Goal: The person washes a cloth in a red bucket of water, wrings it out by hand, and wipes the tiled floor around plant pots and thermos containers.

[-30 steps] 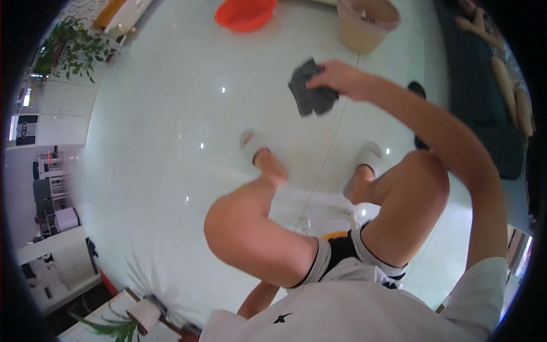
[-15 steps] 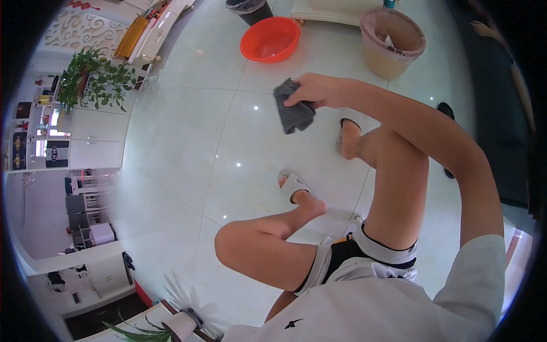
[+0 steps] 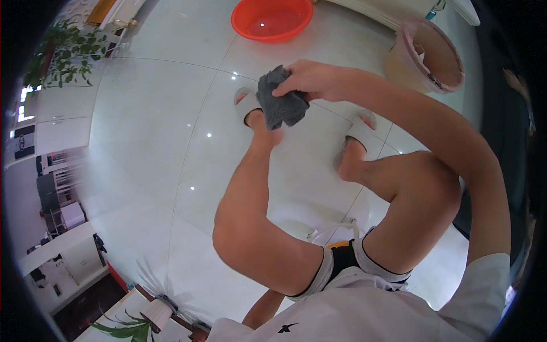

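A folded dark grey cloth (image 3: 280,98) is pinched in my right hand (image 3: 314,80), whose arm reaches forward from the right side. The cloth hangs above the pale tiled floor, over my left foot, and partly covers that leg near the ankle. Beyond it stands a round orange-red basin (image 3: 246,29), apart from the cloth. Of my left arm only a bit of forearm (image 3: 265,308) shows beside my thigh; the left hand is hidden.
A lined waste bin (image 3: 399,67) stands ahead on the right, next to a white cabinet (image 3: 376,10). A dark sofa (image 3: 498,142) runs along the right, with part of another person's limb on it. Leafy plants (image 3: 71,51) and white cupboards (image 3: 62,125) line the left.
My left foot has stepped forward, and the view has shifted, with the basin and bin now looking larger. My right hand keeps its hold on the cloth.
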### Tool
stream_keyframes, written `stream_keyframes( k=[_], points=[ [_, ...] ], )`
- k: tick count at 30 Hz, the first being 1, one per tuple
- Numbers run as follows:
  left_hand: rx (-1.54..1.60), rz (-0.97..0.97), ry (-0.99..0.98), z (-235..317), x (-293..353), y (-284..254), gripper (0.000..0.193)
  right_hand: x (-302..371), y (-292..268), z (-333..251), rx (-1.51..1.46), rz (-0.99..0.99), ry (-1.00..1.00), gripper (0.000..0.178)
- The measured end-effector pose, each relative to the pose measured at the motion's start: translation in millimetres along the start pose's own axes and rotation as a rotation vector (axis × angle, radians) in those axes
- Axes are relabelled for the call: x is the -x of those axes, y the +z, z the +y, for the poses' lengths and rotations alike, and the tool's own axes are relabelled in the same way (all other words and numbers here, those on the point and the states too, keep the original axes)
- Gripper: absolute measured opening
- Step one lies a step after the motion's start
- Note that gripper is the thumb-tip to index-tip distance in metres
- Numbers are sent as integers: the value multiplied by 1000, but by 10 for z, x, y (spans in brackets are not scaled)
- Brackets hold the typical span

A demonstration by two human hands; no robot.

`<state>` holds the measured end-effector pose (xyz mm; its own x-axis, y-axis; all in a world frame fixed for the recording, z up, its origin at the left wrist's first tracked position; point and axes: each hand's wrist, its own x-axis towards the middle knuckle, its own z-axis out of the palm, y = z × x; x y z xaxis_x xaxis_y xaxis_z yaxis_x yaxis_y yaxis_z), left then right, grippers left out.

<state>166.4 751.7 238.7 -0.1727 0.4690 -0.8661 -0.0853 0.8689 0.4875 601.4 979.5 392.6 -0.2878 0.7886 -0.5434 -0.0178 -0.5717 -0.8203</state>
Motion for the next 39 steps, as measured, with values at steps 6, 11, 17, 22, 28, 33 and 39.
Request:
stream_keyframes(
  k=[6,11,17,22,28,33,39],
  points=[
    [7,-62,-5,114,-268,223,27,-205,-314,16,8,111,71,46],
    [-22,-64,13,229,-343,229,26,-192,-440,-316,269,236,18,46],
    [-88,-66,-30,485,-427,330,26,-398,-905,-1035,167,278,-62,36],
    [-262,77,10,1067,-13,17,26,27,-1269,-862,-26,378,-174,35],
    [-466,122,99,1837,427,-7,27,1323,-1472,-767,95,367,-215,39],
    [-540,112,189,2496,241,396,27,1400,-1829,-1048,188,407,-74,36],
    [-616,-169,427,3292,-231,1676,28,617,-1818,-422,-203,269,-148,33]
  ],
)
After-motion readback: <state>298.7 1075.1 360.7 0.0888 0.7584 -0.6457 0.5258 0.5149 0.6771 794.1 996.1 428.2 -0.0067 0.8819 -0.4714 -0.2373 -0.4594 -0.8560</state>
